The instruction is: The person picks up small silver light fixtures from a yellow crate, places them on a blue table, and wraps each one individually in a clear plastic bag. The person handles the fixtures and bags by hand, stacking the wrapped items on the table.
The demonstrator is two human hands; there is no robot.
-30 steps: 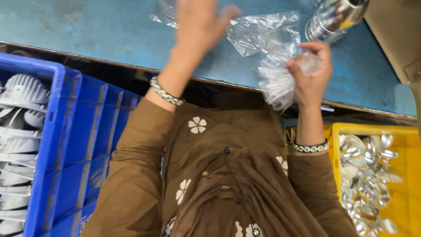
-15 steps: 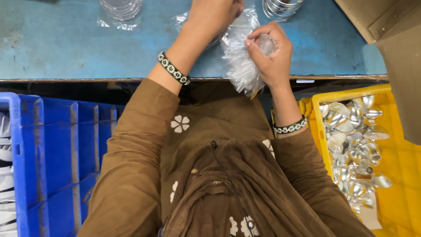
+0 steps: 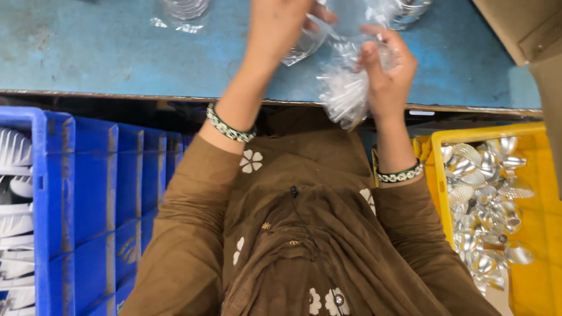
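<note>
My right hand (image 3: 387, 76) grips a bunch of clear plastic bags (image 3: 346, 90) that hangs over the near edge of the blue worktable (image 3: 105, 55). My left hand (image 3: 281, 26) pinches the upper part of the same clear plastic just left of the right hand, near the top of the view. Both wrists wear beaded bracelets and brown sleeves. What lies inside the plastic is too unclear to tell.
A yellow crate (image 3: 535, 234) of shiny silver reflector cups (image 3: 486, 205) stands at the right. A blue crate (image 3: 88, 205) with white ribbed parts (image 3: 14, 193) stands at the left. Clear bagged items (image 3: 178, 11) and a shiny metal piece (image 3: 410, 9) lie at the table's far side.
The view has shifted lower and closer. My hands came together on the plastic, and the bunch now hangs over the table's near edge.
</note>
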